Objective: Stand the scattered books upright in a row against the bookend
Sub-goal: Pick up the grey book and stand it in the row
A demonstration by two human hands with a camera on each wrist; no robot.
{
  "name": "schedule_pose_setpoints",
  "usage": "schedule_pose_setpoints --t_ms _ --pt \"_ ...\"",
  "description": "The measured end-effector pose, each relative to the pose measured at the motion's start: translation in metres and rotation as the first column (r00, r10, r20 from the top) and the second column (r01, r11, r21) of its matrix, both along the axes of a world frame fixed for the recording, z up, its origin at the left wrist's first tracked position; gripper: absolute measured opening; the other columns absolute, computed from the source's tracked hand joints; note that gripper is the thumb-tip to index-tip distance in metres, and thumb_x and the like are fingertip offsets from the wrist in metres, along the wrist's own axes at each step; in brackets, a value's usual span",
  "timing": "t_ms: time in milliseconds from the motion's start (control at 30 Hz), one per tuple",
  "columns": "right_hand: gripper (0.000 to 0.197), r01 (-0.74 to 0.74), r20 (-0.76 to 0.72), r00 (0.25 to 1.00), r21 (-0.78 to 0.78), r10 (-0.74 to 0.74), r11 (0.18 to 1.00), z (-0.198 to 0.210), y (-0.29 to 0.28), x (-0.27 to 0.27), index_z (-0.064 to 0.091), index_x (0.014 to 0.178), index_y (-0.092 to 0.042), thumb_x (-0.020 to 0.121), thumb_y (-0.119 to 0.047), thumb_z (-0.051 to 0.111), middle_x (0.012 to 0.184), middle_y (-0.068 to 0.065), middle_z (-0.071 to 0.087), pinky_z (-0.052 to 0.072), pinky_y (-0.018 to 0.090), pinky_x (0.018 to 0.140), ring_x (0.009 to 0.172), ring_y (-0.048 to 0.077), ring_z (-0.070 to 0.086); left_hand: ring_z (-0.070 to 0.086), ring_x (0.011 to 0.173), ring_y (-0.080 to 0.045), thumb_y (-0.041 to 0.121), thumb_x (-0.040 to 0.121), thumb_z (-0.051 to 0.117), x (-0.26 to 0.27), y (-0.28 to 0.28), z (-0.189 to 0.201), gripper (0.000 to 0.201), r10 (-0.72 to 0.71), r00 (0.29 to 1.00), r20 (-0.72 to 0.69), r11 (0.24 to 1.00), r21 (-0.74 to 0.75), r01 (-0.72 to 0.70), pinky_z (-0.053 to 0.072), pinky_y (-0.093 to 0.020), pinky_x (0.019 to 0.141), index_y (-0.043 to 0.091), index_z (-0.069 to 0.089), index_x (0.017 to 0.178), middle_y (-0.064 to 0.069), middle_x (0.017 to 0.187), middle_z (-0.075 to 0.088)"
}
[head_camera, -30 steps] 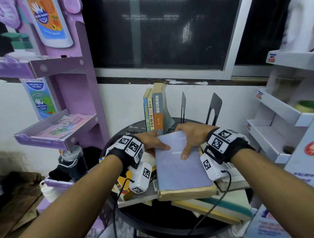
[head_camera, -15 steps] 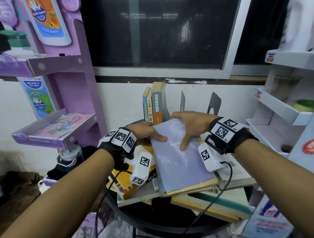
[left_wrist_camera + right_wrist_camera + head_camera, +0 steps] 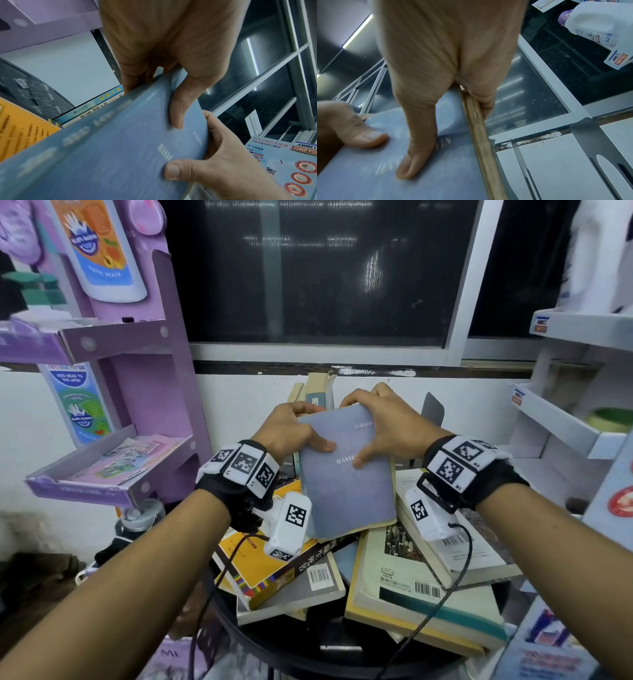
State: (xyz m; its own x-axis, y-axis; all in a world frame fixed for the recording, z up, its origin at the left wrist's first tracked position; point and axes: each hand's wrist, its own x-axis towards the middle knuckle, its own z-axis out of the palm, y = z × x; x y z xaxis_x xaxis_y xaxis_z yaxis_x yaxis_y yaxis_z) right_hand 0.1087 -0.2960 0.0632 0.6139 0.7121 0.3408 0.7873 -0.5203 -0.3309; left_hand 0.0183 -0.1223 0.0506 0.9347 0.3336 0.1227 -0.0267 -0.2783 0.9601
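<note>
Nearest, loose books lie heaped on the round bench. Above them the blue book has tilted up off the pile since a second ago, left hand and right hand both clasping its top edge, heading for the upright row and bookend behind.

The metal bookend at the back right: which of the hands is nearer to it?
Right. The right hand grips the blue book just left of the bookend; the left hand holds the book's far side.
</note>
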Motion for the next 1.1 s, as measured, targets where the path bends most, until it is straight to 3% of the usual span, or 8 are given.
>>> schedule_pose_setpoints --t_ms 133,233,333,467,700,833,967,1100 --pt "0.086 -0.009 0.006 1.0 0.099 0.009 0.995 -0.013 0.002 0.003 0.053 0.125 -0.028 0.05 -0.018 0.095 0.114 0.001 0.032 0.033 -0.001 0.081 0.106 0.014 0.037 0.063 0.102 -0.028 0.0 0.048 0.086 0.002 -0.002 -0.008 0.066 0.064 0.996 0.065 0.998 -0.01 -0.064 0.056 -0.046 0.086 0.016 0.068 0.11 -0.007 0.112 0.065" --pt "0.084 0.025 0.064 0.997 0.131 -0.033 0.991 -0.021 0.002 0.005 0.054 0.12 -0.036 0.047 -0.028 0.095 0.117 -0.003 0.028 0.034 0.025 0.098 0.116 0.016 0.03 0.064 0.098 -0.025 0.01 0.039 0.086 0.003 -0.003 -0.015 0.072 0.081 0.991 0.105 0.997 -0.013 -0.08 0.058 -0.045 0.081 0.02 0.067 0.108 -0.004 0.107 0.067" --pt "0.086 0.064 0.09 0.993 0.126 -0.076 0.99 -0.025 0.0 0.01 0.053 0.119 -0.041 0.044 -0.037 0.095 0.12 -0.009 0.028 0.031 0.032 0.099 0.122 0.016 0.029 0.063 0.093 -0.021 0.0 0.051 0.088 0.004 -0.002 -0.02 0.069 0.065 0.989 0.131 0.998 -0.017 -0.063 0.059 -0.042 0.078 0.017 0.064 0.114 0.0 0.103 0.064" --pt "0.092 -0.001 -0.069 0.998 0.181 0.013 0.983 -0.03 -0.006 0.014 0.049 0.129 -0.035 0.049 -0.027 0.096 0.125 -0.004 0.042 0.037 0.014 0.087 0.112 0.009 0.042 0.061 0.089 -0.018 -0.004 0.059 0.086 0.002 -0.002 -0.026 0.068 0.026 0.986 0.167 0.999 -0.027 -0.022 0.059 -0.04 0.074 0.013 0.058 0.118 0.006 0.099 0.059" --pt "0.102 0.003 -0.168 0.985 0.247 0.04 0.969 -0.037 -0.008 0.012 0.043 0.137 -0.031 0.051 -0.019 0.095 0.125 -0.006 0.051 0.048 0.024 0.092 0.11 0.011 0.051 0.063 0.089 -0.022 0.007 0.073 0.08 0.004 -0.003 -0.03 0.049 0.019 0.977 0.213 0.991 -0.13 0.009 0.058 -0.032 0.067 0.015 0.057 0.115 -0.005 0.106 0.061" --pt "0.119 0.062 -0.287 0.957 0.317 0.033 0.946 -0.041 -0.01 0.014 0.029 0.146 -0.036 0.05 -0.016 0.096 0.123 -0.004 0.057 0.052 0.024 0.089 0.107 0.015 0.059 0.066 0.095 -0.027 0.012 0.067 0.086 0.004 -0.003 -0.033 0.051 0.058 0.968 0.243 0.987 -0.158 -0.019 0.06 -0.044 0.077 0.015 0.06 0.111 -0.006 0.107 0.064" --pt "0.106 0.089 -0.351 0.935 0.371 0.051 0.924 -0.042 -0.007 0.019 0.043 0.138 -0.027 0.048 -0.013 0.096 0.121 -0.002 0.062 0.055 0.039 0.092 0.11 0.015 0.062 0.068 0.093 -0.024 0.019 0.055 0.088 0.0 -0.004 -0.031 0.057 0.099 0.949 0.298 0.985 -0.167 -0.051 0.06 -0.041 0.075 0.013 0.063 0.105 -0.006 0.103 0.067" --pt "0.094 0.066 -0.361 0.927 0.419 0.099 0.906 -0.035 0.004 0.023 0.05 0.131 -0.026 0.05 -0.008 0.095 0.118 -0.001 0.065 0.056 0.042 0.091 0.108 0.016 0.064 0.068 0.09 -0.02 0.014 0.058 0.09 -0.006 0.0 -0.031 0.05 0.157 0.921 0.357 0.983 -0.142 -0.113 0.06 -0.041 0.076 0.017 0.064 0.1 -0.001 0.1 0.068"
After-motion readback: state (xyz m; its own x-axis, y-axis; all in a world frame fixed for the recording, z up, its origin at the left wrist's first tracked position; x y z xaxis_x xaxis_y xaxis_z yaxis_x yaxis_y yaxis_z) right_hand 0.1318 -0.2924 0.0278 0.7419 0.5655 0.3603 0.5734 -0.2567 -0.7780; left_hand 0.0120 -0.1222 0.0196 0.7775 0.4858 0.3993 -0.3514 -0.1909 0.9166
